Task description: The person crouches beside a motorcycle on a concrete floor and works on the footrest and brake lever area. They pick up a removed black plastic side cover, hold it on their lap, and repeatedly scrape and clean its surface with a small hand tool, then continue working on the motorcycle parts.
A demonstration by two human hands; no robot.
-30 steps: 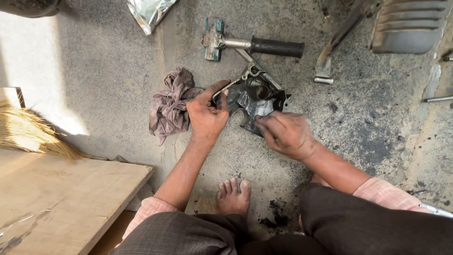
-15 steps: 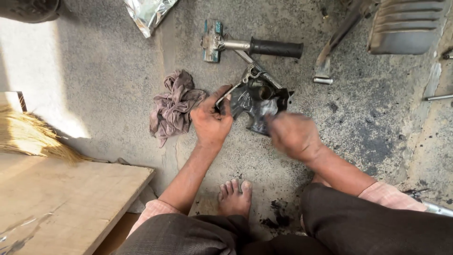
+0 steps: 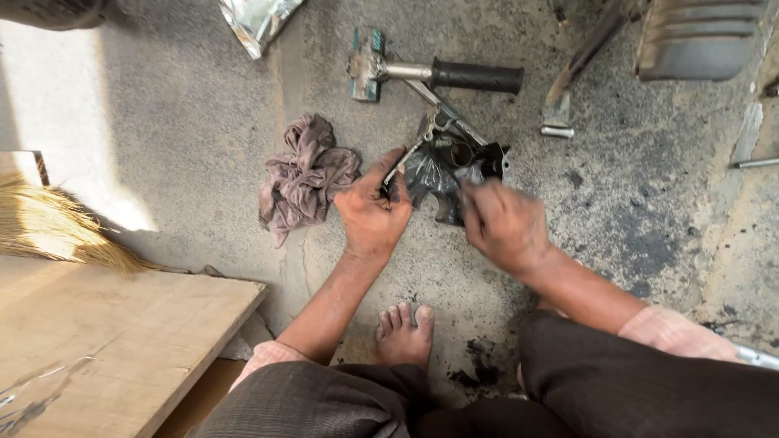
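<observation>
A dark, greasy metal part [image 3: 448,166] lies on the concrete floor in front of me. My left hand [image 3: 373,212] presses on its left side, fingers curled around the edge and a thin silver tool [image 3: 403,160] sticking out beside them. My right hand [image 3: 503,223] is closed on the part's lower right side, slightly blurred; what it pinches is hidden by the fingers. A long silver wrench [image 3: 446,109] lies under the part's far side.
A crumpled brownish rag [image 3: 304,174] sits left of my left hand. A hammer with a black grip [image 3: 438,73] lies beyond the part. A wooden board [image 3: 105,341], a straw broom [image 3: 57,227], a foil bag [image 3: 258,20] and a metal stand foot [image 3: 560,113] surround the spot.
My right hand has shifted up and left, closer onto the dark part, with quick small motion. My left hand stays on the part's left side.
</observation>
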